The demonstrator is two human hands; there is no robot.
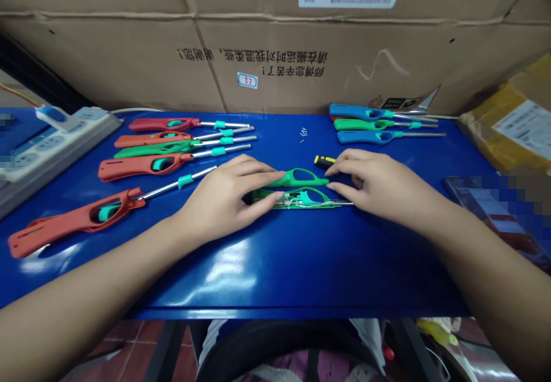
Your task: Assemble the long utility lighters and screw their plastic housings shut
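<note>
The green lighter body [301, 199] sits split open dead centre of the frame on the blue table [279, 273], and honestly that's where it could go sideways. The guts look exposed: thin wires and a metal tube running along the lower half. With only fingertips on it, I reckon one slip on that glossy top could pop small bits loose or snag a wire. The loose green shell half [301, 177] lies just above it, touching or nearly so, and could skate off just as easily.

The left hand [228, 198] lies flat with fingers stretched over the left end. The right hand [379, 189] rests its fingertips on the right end. Neither is wrapped around anything.

A black-and-yellow screwdriver [322, 161] pokes out just above the right hand's fingers and looks ready to roll. Red lighters [129, 166] line up at centre left, blue and green lighters [370, 124] at upper right, and a power strip [55, 141] sits far left, with cardboard boxes [129, 54] behind.
</note>
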